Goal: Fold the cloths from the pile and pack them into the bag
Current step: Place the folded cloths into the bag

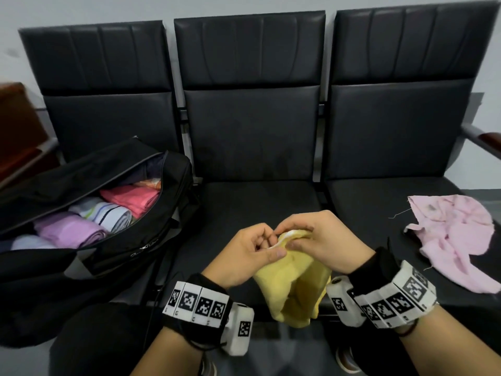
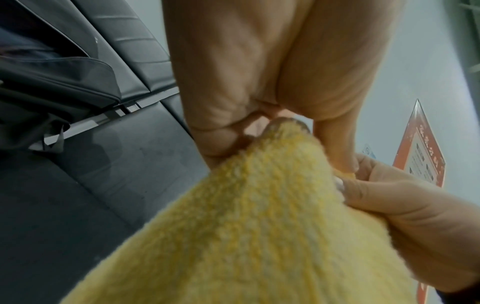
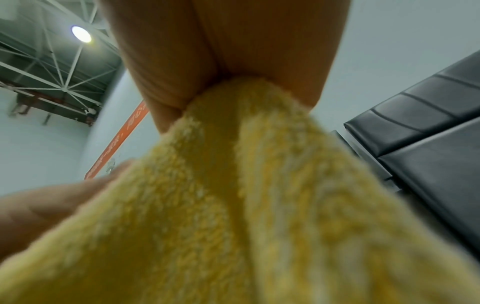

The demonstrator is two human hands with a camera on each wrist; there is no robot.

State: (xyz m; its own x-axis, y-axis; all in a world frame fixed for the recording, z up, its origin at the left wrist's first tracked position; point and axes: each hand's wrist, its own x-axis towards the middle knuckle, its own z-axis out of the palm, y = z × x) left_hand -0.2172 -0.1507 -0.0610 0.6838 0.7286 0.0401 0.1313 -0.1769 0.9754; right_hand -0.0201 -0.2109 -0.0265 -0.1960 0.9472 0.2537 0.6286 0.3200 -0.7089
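Note:
A yellow terry cloth (image 1: 294,283) hangs in front of the middle seat, held up by its top edge. My left hand (image 1: 252,252) and my right hand (image 1: 311,240) both pinch that edge, close together. The left wrist view shows the yellow cloth (image 2: 246,226) caught between my left thumb and fingers, with the right hand (image 2: 389,205) gripping beside them. In the right wrist view the yellow cloth (image 3: 246,195) runs up into my right hand's pinch. A black bag (image 1: 89,210) lies open on the left seat, holding several rolled cloths. One crumpled pink cloth (image 1: 458,240) lies on the right seat.
Three black padded seats (image 1: 257,202) stand in a row against a pale wall. A metal armrest (image 1: 485,139) sticks out at the far right. Brown furniture (image 1: 19,131) stands at the far left. My knees and shoes show below the seat edge.

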